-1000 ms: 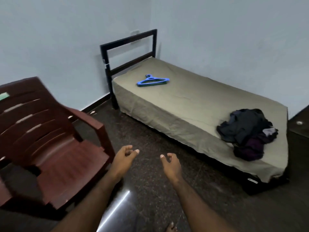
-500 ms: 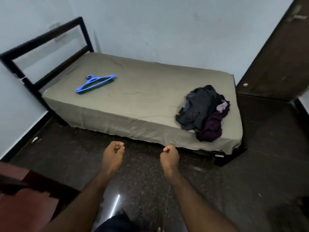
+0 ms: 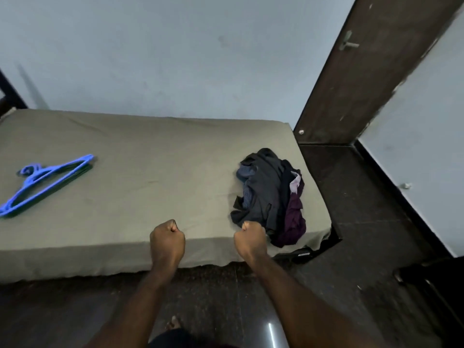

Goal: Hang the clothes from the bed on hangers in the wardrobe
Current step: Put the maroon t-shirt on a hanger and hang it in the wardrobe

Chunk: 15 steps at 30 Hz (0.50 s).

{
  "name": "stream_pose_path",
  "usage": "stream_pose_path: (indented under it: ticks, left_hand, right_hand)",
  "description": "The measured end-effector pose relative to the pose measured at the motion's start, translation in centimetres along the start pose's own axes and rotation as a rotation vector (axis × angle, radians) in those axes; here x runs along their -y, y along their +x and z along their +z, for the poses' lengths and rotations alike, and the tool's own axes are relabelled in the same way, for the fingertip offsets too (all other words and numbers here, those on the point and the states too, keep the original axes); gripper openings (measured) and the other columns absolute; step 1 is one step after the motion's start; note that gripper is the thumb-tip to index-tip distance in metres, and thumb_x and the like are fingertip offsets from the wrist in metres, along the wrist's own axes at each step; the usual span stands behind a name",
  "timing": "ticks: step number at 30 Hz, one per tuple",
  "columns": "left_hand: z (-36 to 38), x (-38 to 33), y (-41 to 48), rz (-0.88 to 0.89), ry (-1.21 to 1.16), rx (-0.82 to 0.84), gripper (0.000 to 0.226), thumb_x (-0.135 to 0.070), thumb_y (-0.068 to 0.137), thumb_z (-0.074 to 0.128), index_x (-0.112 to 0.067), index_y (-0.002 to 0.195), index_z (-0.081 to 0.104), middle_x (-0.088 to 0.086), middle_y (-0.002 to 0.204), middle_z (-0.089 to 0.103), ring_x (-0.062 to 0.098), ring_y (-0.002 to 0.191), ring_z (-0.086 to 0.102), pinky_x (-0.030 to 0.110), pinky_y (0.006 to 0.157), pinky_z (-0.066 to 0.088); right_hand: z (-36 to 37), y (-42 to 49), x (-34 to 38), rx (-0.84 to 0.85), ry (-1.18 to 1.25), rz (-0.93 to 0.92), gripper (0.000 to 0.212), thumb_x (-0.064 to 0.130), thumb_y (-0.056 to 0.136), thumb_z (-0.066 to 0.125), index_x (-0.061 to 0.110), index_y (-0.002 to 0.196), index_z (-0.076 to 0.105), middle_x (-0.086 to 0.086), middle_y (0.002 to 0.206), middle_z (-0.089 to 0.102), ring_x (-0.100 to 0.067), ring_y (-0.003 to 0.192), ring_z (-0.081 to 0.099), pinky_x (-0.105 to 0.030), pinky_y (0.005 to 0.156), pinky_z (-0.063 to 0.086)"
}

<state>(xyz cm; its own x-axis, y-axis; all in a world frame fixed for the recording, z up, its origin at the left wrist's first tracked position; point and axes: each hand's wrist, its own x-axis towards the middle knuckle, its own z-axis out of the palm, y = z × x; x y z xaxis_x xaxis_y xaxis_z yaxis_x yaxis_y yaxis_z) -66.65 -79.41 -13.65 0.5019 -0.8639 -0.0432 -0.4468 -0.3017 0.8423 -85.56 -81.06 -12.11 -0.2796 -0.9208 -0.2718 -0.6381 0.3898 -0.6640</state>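
A heap of dark clothes, grey, navy and purple, lies on the right end of the bed, which has an olive sheet. Blue hangers lie stacked on the sheet at the left. My left hand is curled into a fist over the bed's near edge and holds nothing. My right hand is also a fist, just left of the heap's near corner, not gripping any cloth. No wardrobe is in view.
A dark brown door with a metal handle stands right of the bed. Dark tiled floor runs between the bed's end and the right wall. A dark object sits at the lower right. The black bed frame shows at far left.
I have stepped closer to the bed and turned right; the chair has left the view. Both hands went from loosely curled to tight fists and now sit over the bed's near edge.
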Motion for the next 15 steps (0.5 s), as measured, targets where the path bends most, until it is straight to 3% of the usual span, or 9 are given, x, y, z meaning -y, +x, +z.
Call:
stream_pose_path:
  ticks: [5,8,12,15]
  left_hand:
    - [1.8,-2.2,7.8,0.09,-0.002,0.063,0.032,0.01,0.062,0.036,-0.017,0.052,0.021,-0.001,0.053,0.022,0.016,0.052,0.025,0.032,0.051,0.019]
    - [3.6,-3.9,10.5,0.124,-0.04,0.095,0.027,0.004,0.06,0.034,-0.017,0.05,0.022,-0.001,0.05,0.022,0.015,0.049,0.023,0.028,0.05,0.018]
    - [6.8,-5.1,13.3,-0.029,-0.097,0.291,0.02,0.002,0.071,0.046,-0.006,0.055,0.054,0.007,0.052,0.056,0.021,0.051,0.051,0.029,0.05,0.04]
    - [9.0,-6.5,14.9,-0.108,-0.091,0.49,0.03,-0.019,0.089,0.057,0.001,0.068,0.067,0.005,0.062,0.068,0.022,0.058,0.062,0.024,0.053,0.047]
  right_hand:
    - [1.7,4.7,4.5,-0.063,0.065,0.067,0.027,0.0,0.07,0.048,0.014,0.056,0.029,0.001,0.057,0.037,-0.017,0.053,0.033,-0.029,0.051,0.026]
    - [2.2,6.8,5.1,-0.157,0.146,0.082,0.035,-0.004,0.074,0.045,0.016,0.054,0.025,0.004,0.053,0.033,-0.012,0.05,0.029,-0.027,0.049,0.025]
    - [1.9,11.2,4.6,-0.22,0.198,0.145,0.039,-0.005,0.079,0.046,0.017,0.053,0.027,0.006,0.052,0.034,-0.007,0.049,0.029,-0.029,0.051,0.029]
    - [2.1,15.1,3.5,-0.155,0.267,0.248,0.028,0.003,0.083,0.049,0.018,0.06,0.048,0.002,0.067,0.056,-0.016,0.066,0.052,-0.031,0.065,0.045]
